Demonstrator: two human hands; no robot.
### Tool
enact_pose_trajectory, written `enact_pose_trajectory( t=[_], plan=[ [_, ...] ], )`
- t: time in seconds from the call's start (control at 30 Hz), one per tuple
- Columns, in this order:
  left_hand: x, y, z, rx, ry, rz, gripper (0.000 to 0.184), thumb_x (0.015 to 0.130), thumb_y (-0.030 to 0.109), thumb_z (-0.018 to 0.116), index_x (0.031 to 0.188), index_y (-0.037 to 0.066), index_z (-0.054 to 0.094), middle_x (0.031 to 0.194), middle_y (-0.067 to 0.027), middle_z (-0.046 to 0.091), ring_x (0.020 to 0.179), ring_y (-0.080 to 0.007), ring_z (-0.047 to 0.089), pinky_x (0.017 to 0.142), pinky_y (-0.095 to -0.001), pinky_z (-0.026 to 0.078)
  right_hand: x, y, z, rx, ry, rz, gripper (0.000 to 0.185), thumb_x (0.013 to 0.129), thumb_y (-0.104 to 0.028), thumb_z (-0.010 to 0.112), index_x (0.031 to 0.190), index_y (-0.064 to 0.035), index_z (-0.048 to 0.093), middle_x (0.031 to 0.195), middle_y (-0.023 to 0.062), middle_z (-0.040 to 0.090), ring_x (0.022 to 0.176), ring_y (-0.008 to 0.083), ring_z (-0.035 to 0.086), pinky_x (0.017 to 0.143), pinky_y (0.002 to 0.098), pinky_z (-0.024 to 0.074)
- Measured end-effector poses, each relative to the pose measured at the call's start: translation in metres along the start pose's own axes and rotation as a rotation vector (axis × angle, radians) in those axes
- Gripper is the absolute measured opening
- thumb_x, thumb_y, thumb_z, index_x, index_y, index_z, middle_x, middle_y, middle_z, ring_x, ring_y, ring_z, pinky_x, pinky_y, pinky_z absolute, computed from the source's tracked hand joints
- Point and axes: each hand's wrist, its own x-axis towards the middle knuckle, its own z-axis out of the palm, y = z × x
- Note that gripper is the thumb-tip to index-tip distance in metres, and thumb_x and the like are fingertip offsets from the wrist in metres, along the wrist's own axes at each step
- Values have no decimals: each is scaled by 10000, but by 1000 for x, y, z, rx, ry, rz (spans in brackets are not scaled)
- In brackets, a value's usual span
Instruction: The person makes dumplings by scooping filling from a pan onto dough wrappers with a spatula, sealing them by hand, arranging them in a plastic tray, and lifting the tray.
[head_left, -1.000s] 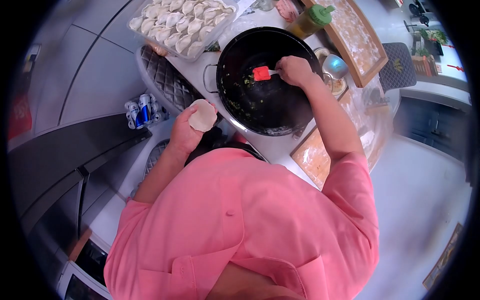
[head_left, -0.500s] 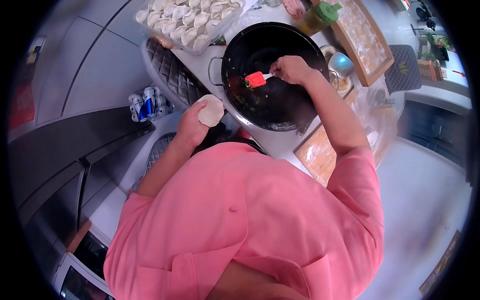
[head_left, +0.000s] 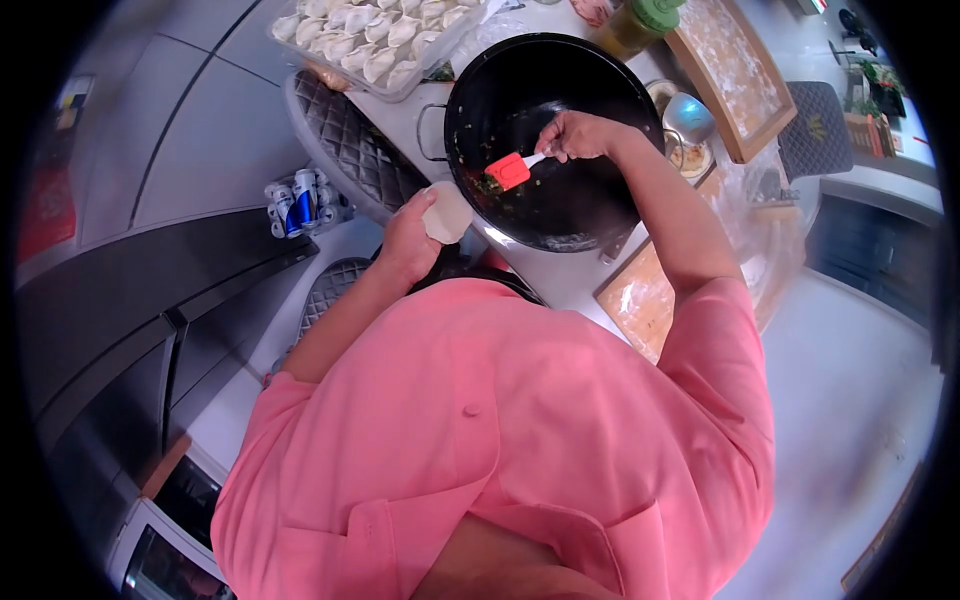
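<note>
My right hand (head_left: 578, 136) is closed on the white handle of a spatula with a red head (head_left: 508, 171). The spatula's head is low in a large black wok (head_left: 600, 200), touching a few green bits of filling (head_left: 488, 184) along its left side. In my left hand (head_left: 410, 240) is a round, flat dumpling wrapper (head_left: 448, 213), pinched at its left edge. The wrapper is just outside the wok's lower left rim. Beyond the wok, a clear plastic container (head_left: 398, 92) holds rows of folded dumplings (head_left: 378, 65).
A green-capped bottle (head_left: 640, 28) and a floured wooden tray (head_left: 730, 80) stand behind and right of the wok. A shiny bowl (head_left: 688, 118) sits by its right handle. A floured board (head_left: 640, 300) lies nearer me. Quilted chairs (head_left: 350, 140) flank the table; cans (head_left: 300, 205) are at left.
The wrapper in my left hand has moved right, closer to the wok. The spatula's head has shifted slightly down and left inside the wok. The whole view has shifted a little.
</note>
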Motion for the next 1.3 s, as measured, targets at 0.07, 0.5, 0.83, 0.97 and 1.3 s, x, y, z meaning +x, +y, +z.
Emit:
enact_pose_trajectory(
  t=[0.07, 0.5, 0.83, 0.97, 1.3],
  plan=[
    [0, 2, 2, -12, -11, 20, 285, 907, 162, 497, 1136, -8, 508, 1091, -123, 576, 1007, -258, 577, 888, -404, 467, -1, -7, 2, 94, -45, 53, 182, 803, -25, 557, 930, -40, 686, 627, 0, 559, 601, 97, 494, 561, 246, 393],
    [-5, 10, 11, 15, -61, 79, 301, 924, 173, 449, 1154, -15, 500, 1113, -131, 571, 1027, -266, 566, 925, -416, 436, 2, -22, 3, 203, -88, 18, 203, 811, -17, 547, 958, -37, 684, 677, 5, 588, 616, 88, 500, 559, 229, 403],
    [3, 10, 6, -30, -106, -28, 311, 947, 180, 391, 1158, -26, 488, 1134, -150, 555, 1037, -267, 570, 897, -414, 472, -14, -75, 3, -7, -27, -125, 199, 828, -100, 553, 982, -81, 679, 720, 41, 612, 706, 148, 563, 650, 292, 439],
    [13, 4, -8, -312, -163, -191, 327, 957, 198, 356, 1168, -16, 485, 1131, -148, 559, 1038, -254, 572, 891, -393, 477, -42, -117, 11, -339, 208, -198, 179, 821, -154, 574, 959, -110, 680, 806, 102, 654, 791, 251, 617, 713, 360, 473],
    [-6, 16, -12, -55, -184, -18, 365, 966, 263, 340, 1160, -8, 489, 1130, -131, 569, 1050, -254, 563, 944, -387, 434, -79, -146, 52, -730, 641, -506, 233, 737, -62, 577, 935, -128, 678, 785, 46, 569, 823, 238, 554, 725, 356, 424]
  ],
)
